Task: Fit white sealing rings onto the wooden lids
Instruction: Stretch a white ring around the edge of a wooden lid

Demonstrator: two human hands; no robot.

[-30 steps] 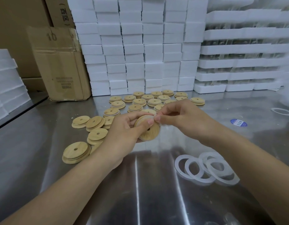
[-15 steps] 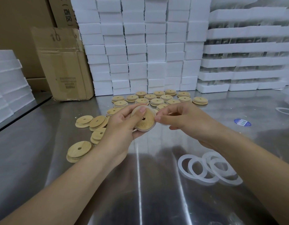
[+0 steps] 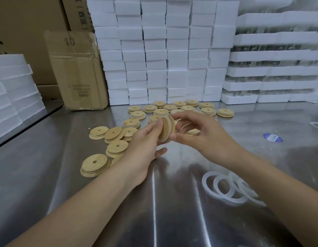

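Head: lid before stacked foam blocks

From where I stand: about two dozen wooden lids, roughly five loose white sealing rings, one blue sticker.

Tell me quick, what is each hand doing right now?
Left hand: holds a wooden lid fitted with a white ring.
Right hand: pinches that lid's rim with thumb and forefinger.
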